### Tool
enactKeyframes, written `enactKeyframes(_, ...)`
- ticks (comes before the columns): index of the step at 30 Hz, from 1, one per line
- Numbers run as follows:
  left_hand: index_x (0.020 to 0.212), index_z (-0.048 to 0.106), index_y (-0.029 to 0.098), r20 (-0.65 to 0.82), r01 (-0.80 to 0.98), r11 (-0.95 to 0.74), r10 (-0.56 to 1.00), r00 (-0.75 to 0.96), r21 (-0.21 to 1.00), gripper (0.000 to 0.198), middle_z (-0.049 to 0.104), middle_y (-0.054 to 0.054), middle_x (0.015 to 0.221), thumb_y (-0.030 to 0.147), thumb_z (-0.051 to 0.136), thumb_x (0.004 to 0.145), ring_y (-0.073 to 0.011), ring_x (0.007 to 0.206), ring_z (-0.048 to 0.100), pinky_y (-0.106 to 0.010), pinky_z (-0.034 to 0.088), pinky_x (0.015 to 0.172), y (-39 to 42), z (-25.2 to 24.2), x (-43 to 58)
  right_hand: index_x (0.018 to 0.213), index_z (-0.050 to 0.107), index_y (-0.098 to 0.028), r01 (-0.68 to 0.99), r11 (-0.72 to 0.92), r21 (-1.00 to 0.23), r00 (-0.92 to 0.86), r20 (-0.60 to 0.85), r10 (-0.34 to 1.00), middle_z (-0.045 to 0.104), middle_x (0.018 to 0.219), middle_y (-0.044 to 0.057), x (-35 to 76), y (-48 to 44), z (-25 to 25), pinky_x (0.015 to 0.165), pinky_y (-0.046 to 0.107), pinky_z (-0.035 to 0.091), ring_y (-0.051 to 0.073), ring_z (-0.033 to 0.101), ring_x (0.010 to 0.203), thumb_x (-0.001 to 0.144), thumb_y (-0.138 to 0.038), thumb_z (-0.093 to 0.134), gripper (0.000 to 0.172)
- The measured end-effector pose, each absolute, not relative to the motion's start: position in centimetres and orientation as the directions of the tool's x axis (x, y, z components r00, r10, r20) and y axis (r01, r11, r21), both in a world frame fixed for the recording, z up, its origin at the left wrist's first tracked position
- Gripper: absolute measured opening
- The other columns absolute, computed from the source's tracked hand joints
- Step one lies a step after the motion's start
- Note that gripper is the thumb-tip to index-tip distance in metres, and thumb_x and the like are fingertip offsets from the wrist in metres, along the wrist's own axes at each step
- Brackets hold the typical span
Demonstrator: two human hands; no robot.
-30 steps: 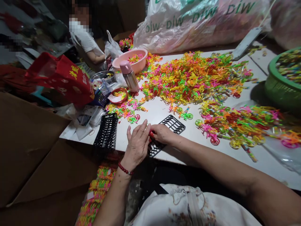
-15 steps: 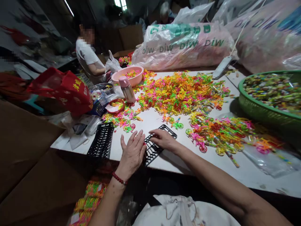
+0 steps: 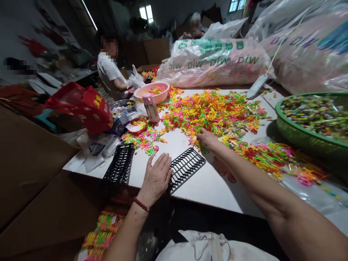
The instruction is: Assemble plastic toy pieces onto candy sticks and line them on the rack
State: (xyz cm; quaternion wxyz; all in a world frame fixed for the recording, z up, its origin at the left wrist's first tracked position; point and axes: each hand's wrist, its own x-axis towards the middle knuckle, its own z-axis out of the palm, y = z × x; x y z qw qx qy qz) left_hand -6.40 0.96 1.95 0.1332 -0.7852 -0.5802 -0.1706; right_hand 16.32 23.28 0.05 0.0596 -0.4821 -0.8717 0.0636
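A black plastic rack (image 3: 187, 167) lies at a slant near the front edge of the white table (image 3: 217, 192). My left hand (image 3: 157, 174) rests flat at the rack's left end, its fingers stretched out and partly over that end. My right hand (image 3: 208, 139) reaches beyond the rack to the near edge of the pile of small colourful plastic pieces (image 3: 206, 110). Its fingers are bent down among the pieces, and what they pinch, if anything, is too small to name. More black racks (image 3: 119, 165) are stacked to the left of my left hand.
A pink-capped bottle (image 3: 151, 108), a red basket (image 3: 136, 125) and a pink basin (image 3: 153, 93) stand left of the pile. A large green basket (image 3: 310, 127) is at right. Big plastic bags (image 3: 217, 65) lie behind. A person (image 3: 110, 69) sits at back left.
My right hand has left the black rack and moved forward to the pile. My left hand stays by the rack's left end. The whole view has shifted slightly.
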Motion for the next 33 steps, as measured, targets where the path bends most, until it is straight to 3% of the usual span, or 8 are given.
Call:
enactKeyframes(4, 0.134, 0.052, 0.012, 0.428, 0.956, -0.292, 0.861, 0.275, -0.026, 0.040, 0.056, -0.012, 0.139, 0.025, 0.044, 0.097, -0.0239, 0.132, 0.048, -0.044, 0.031, 0.113, 1.0, 1.8, -6.5, 0.104, 0.062, -0.016, 0.777, 0.575, -0.257, -0.568, 0.108, 0.816, 0.061, 0.100, 0.010, 16.0, 20.6, 0.3, 0.067, 0.025, 0.036, 0.018, 0.055, 0.083, 0.084, -0.013, 0.050, 0.024)
enactKeyframes(8, 0.140, 0.043, 0.009, 0.448, 0.953, -0.304, 0.850, 0.277, -0.013, 0.047, 0.054, -0.015, 0.140, 0.023, 0.046, 0.095, -0.0251, 0.133, 0.045, -0.043, 0.034, 0.112, 1.0, 1.6, -6.6, 0.090, 0.058, -0.019, 0.607, 0.522, -0.599, -0.553, 0.152, 0.819, 0.064, 0.082, 0.005, 14.3, 16.4, -0.2, 0.068, 0.025, 0.040, 0.017, 0.057, 0.075, 0.088, -0.018, 0.045, 0.013)
enactKeyframes(11, 0.146, 0.032, 0.009, 0.474, 0.948, -0.316, 0.839, 0.267, 0.025, 0.055, 0.053, -0.015, 0.141, 0.020, 0.046, 0.095, -0.0253, 0.133, 0.045, -0.044, 0.036, 0.112, 1.0, 1.4, -6.7, 0.085, 0.052, -0.021, 0.444, 0.376, -0.813, -0.569, 0.068, 0.820, 0.062, 0.072, 0.000, 12.1, 13.9, -1.3, 0.062, 0.024, 0.043, 0.014, 0.059, 0.066, 0.092, -0.029, 0.045, 0.012)
enactKeyframes(14, 0.150, 0.024, 0.011, 0.486, 0.945, -0.321, 0.837, 0.251, 0.066, 0.060, 0.050, -0.016, 0.143, 0.019, 0.045, 0.095, -0.0252, 0.134, 0.044, -0.046, 0.037, 0.111, 1.1, 1.3, -6.8, 0.085, 0.049, -0.022, 0.199, 0.080, -0.977, -0.598, -0.056, 0.799, 0.061, 0.073, -0.002, 9.9, 12.6, -2.5, 0.062, 0.024, 0.048, 0.013, 0.062, 0.065, 0.088, -0.034, 0.053, 0.013)
enactKeyframes(18, 0.151, 0.020, 0.009, 0.476, 0.943, -0.321, 0.845, 0.242, 0.091, 0.062, 0.044, -0.019, 0.147, 0.018, 0.044, 0.095, -0.0257, 0.137, 0.041, -0.045, 0.036, 0.112, 1.0, 1.2, -6.9, 0.081, 0.050, -0.022, 0.119, -0.039, -0.992, -0.625, -0.105, 0.773, 0.059, 0.070, -0.003, 8.0, 11.6, -3.0, 0.065, 0.027, 0.051, 0.013, 0.062, 0.064, 0.084, -0.032, 0.058, 0.013)
enactKeyframes(23, 0.153, 0.017, 0.010, 0.464, 0.945, -0.314, 0.853, 0.238, 0.091, 0.064, 0.040, -0.019, 0.150, 0.019, 0.044, 0.095, -0.0259, 0.139, 0.038, -0.046, 0.035, 0.112, 0.9, 1.2, -6.8, 0.075, 0.049, -0.021, 0.205, 0.122, -0.971, -0.651, -0.042, 0.758, 0.060, 0.068, -0.001, 7.5, 11.0, -1.8, 0.062, 0.025, 0.048, 0.014, 0.062, 0.064, 0.087, -0.029, 0.052, 0.015)
enactKeyframes(27, 0.153, 0.014, 0.010, 0.460, 0.949, -0.304, 0.857, 0.233, 0.086, 0.065, 0.039, -0.019, 0.151, 0.020, 0.043, 0.096, -0.0256, 0.141, 0.036, -0.046, 0.034, 0.113, 0.9, 1.2, -6.6, 0.084, 0.053, -0.020, 0.266, 0.205, -0.942, -0.632, -0.010, 0.775, 0.065, 0.075, 0.001, 7.6, 10.9, -1.2, 0.064, 0.025, 0.046, 0.015, 0.060, 0.067, 0.089, -0.031, 0.052, 0.013)
enactKeyframes(33, 0.154, 0.011, 0.011, 0.437, 0.951, -0.293, 0.871, 0.224, 0.096, 0.064, 0.036, -0.018, 0.153, 0.020, 0.039, 0.097, -0.0249, 0.143, 0.033, -0.046, 0.032, 0.114, 0.8, 1.2, -6.6, 0.094, 0.056, -0.019, 0.439, 0.489, -0.754, -0.714, 0.038, 0.699, 0.068, 0.087, 0.006, 7.2, 10.8, -1.9, 0.069, 0.024, 0.042, 0.016, 0.060, 0.076, 0.088, -0.020, 0.051, 0.008)
